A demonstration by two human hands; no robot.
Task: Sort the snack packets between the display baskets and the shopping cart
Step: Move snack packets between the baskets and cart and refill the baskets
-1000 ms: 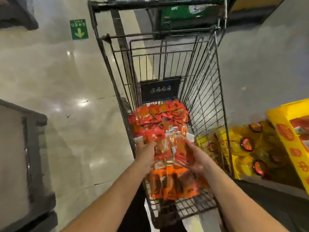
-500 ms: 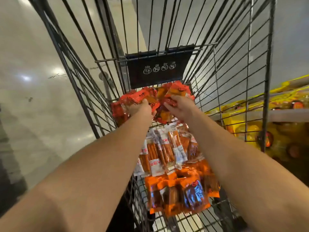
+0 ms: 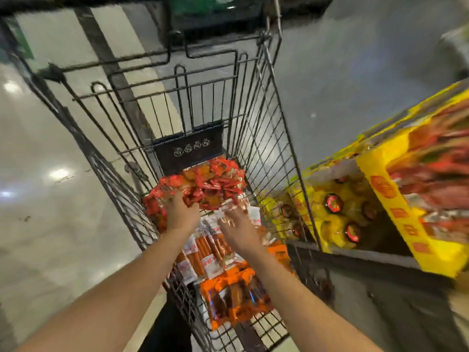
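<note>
A black wire shopping cart (image 3: 266, 138) stands in front of me. A heap of red snack packets (image 3: 215, 181) lies at its far end. Clear packets of orange sausage sticks (image 3: 205, 247) fill the middle, and orange packets (image 3: 236, 301) lie nearest me. My left hand (image 3: 181, 212) reaches into the near edge of the red heap, its fingers curled into the packets. My right hand (image 3: 238, 229) hovers over the sausage packets, fingers stretched forward and blurred, holding nothing that I can make out.
To the right of the cart is a display basket of yellow packets with red round labels (image 3: 337, 207). Beside it stands a yellow box (image 3: 396, 224) holding blurred red packets. Shiny floor (image 3: 50, 224) lies to the left. A black placard (image 3: 187, 146) hangs on the cart's far end.
My head has pulled back from the cart. My right hand has come off the red heap and back over the sausage packets. My left hand stays in the red packets.
</note>
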